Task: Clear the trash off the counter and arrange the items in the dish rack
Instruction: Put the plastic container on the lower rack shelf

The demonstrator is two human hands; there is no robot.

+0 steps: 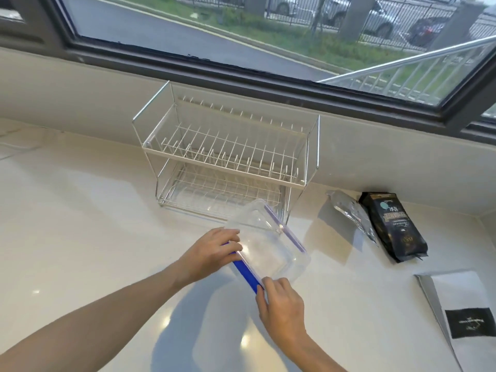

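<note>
Both hands are on a clear plastic container (268, 245) with blue side clasps, which sits on the white worktop (80, 224) just in front of the dish rack (225, 157), toward its 5 o'clock corner. The left hand (212, 253) curls its grip over the container's near-left rim, fingers pressed onto the edge above the blue clasp (247, 275). The right hand (281, 302) pinches the near end of that same clasp between thumb and fingers. Whether the container is lifted or resting on the worktop is hard to tell, though its tilt suggests it is partly raised.

Judging by how things lie, the task is barely begun. Both tiers of the rack are empty. At 3 o'clock from the rack, a crumpled silver wrapper (351, 213) and a black coffee bag (393, 226) lie on the worktop, with a white paper bag (461, 312) nearer at 4 o'clock. The trash is not yet cleared, and the container is not yet in the rack.
</note>
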